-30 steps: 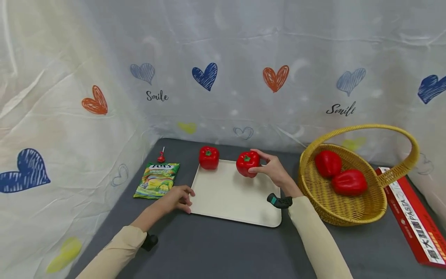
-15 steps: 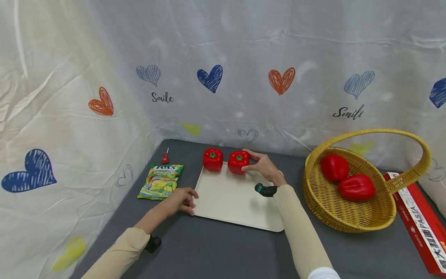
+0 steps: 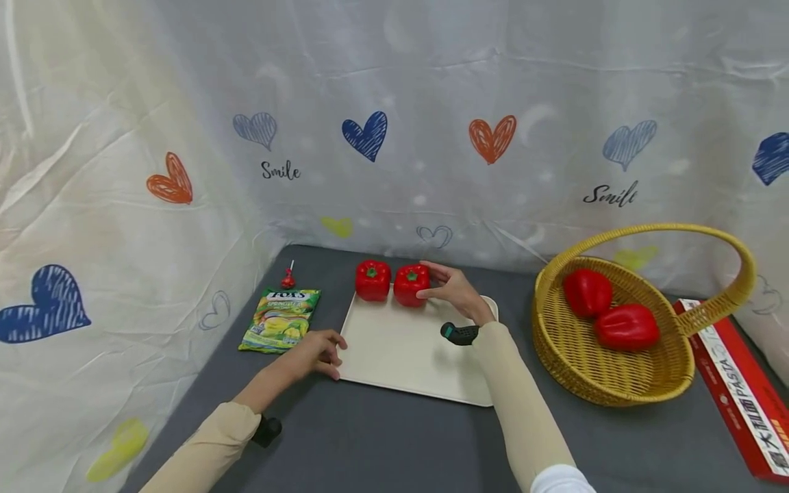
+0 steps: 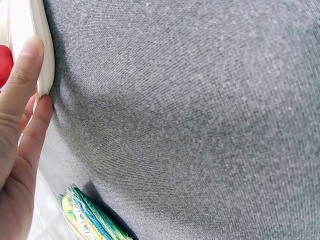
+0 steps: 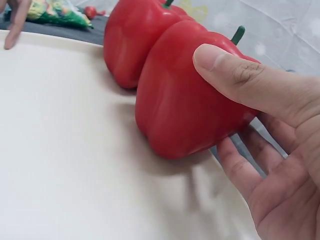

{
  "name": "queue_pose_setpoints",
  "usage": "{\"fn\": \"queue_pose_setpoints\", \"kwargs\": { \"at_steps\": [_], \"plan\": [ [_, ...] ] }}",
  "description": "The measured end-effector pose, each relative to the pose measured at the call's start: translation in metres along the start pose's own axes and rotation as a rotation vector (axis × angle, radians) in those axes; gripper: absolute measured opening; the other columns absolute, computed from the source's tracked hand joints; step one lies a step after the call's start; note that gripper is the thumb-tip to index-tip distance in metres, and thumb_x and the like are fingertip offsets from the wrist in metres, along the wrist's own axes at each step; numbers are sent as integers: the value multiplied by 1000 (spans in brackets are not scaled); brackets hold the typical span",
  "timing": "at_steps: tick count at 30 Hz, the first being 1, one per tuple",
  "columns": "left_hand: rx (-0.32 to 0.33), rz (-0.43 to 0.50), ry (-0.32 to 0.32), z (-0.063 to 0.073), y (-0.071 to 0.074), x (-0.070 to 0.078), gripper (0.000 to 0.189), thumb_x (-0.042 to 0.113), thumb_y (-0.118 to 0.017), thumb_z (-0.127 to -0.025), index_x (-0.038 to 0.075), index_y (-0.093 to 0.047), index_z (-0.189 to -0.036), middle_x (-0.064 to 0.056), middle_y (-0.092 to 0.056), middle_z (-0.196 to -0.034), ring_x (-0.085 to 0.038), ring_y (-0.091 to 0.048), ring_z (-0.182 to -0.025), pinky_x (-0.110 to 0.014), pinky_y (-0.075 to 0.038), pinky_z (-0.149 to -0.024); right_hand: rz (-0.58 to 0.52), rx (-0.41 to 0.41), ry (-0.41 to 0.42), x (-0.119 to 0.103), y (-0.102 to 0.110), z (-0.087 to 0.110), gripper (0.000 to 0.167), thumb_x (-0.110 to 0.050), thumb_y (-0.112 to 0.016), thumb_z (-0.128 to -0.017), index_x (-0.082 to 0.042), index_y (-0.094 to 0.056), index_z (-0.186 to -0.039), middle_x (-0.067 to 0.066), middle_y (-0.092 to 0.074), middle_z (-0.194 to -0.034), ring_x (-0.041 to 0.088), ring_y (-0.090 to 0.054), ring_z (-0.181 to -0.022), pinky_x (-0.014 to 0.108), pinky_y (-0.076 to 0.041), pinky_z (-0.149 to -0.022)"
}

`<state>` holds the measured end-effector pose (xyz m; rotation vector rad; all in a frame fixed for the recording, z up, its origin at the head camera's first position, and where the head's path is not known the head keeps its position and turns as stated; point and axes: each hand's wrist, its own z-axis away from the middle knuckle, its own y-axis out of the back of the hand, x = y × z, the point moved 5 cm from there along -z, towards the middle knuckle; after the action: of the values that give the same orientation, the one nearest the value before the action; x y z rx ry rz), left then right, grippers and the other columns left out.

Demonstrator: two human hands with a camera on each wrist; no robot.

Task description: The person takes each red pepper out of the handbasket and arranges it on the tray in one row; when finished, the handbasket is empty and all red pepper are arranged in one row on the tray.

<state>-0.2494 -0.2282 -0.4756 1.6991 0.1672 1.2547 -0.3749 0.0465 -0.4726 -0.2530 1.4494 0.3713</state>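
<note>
My right hand [image 3: 455, 290] holds a red bell pepper [image 5: 185, 95] with a green stem, thumb on the near side and fingers behind. That pepper is at the far edge of a cream tray [image 3: 413, 356], close against a second red bell pepper [image 3: 372, 279] at the tray's far left corner. In the right wrist view the held pepper tilts slightly, with its shadow on the tray below. My left hand [image 3: 313, 355] pinches the tray's near left corner; in the left wrist view the thumb [image 4: 25, 70] lies over the rim and a fingertip touches its outer edge.
Left of the tray lie a green-yellow candy bag [image 3: 280, 320] and a red lollipop [image 3: 287, 279]. A yellow wicker basket [image 3: 610, 383] with two more red peppers [image 3: 626, 327] stands at the right, beside a long red pasta box [image 3: 740, 397]. A patterned curtain [image 3: 431, 171] hangs behind.
My right hand has carried its bell pepper leftward along the tray's far edge, up close to the other pepper. The left hand has stayed at the tray corner.
</note>
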Motion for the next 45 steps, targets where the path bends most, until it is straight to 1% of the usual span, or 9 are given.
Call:
{"fn": "queue_pose_setpoints", "kwargs": {
  "at_steps": [6,9,16,20,30,33,37,42,45],
  "plan": [
    [-5,-1,-24,-1,-1,2,18,10,-84,-71,3,-68,-69,-15,-61,-102,-15,-62,-81,-24,-53,-69,-1,-12,27,-1,1,5,70,2,-76,-79,-10,-47,-142,8,-45,-145,26,-37,-136,39,-39,-103],
    [-15,-4,-23,-2,-1,3,17,11,-83,-72,3,-68,-70,-14,-61,-103,-15,-61,-81,-23,-53,-69,-1,1,24,-1,3,6,70,2,-76,-79,-10,-48,-141,9,-46,-144,26,-39,-134,39,-39,-103],
    [-7,41,-71,-6,-4,6,18,7,-84,-71,0,-67,-69,-18,-61,-102,-17,-62,-79,-25,-53,-68,7,52,54,4,7,10,67,-2,-79,-78,-9,-50,-138,10,-48,-141,30,-43,-130,41,-38,-104],
    [-20,17,-67,-10,-7,7,17,9,-84,-72,1,-68,-70,-17,-61,-102,-15,-62,-79,-24,-53,-69,19,70,61,5,8,14,65,-3,-79,-78,-11,-51,-137,9,-48,-140,30,-43,-128,43,-37,-105],
    [-17,10,-77,-13,-11,9,18,9,-84,-70,2,-67,-68,-17,-62,-101,-15,-62,-79,-24,-53,-67,22,-5,117,-4,13,28,74,0,-74,-83,-4,-36,-146,13,-35,-151,31,-31,-138,43,-28,-110],
    [-10,-10,-86,-12,-10,10,19,9,-85,-69,3,-66,-67,-17,-62,-100,-16,-62,-78,-24,-53,-66,120,-39,143,-14,16,38,68,-6,-73,-85,-3,-39,-144,15,-37,-149,33,-33,-137,49,-30,-108],
    [-2,-31,-79,-10,-6,11,19,9,-85,-69,4,-67,-67,-17,-62,-100,-15,-61,-78,-24,-53,-66,366,-72,244,-38,21,61,55,-13,-74,-85,-4,-52,-135,14,-51,-138,32,-45,-128,52,-37,-102],
    [-5,-37,-38,-5,-2,8,17,10,-84,-70,3,-68,-69,-16,-62,-101,-15,-61,-78,-25,-54,-67,723,-147,428,-75,27,111,41,-16,-77,-83,-7,-64,-121,9,-63,-123,27,-58,-115,48,-46,-93],
    [1,-35,-20,-3,0,6,18,10,-85,-69,3,-68,-69,-16,-62,-101,-16,-62,-78,-26,-54,-67,857,-170,498,-90,43,143,37,-19,-78,-81,-10,-69,-116,6,-66,-119,23,-61,-109,43,-50,-89]
  ]
}}
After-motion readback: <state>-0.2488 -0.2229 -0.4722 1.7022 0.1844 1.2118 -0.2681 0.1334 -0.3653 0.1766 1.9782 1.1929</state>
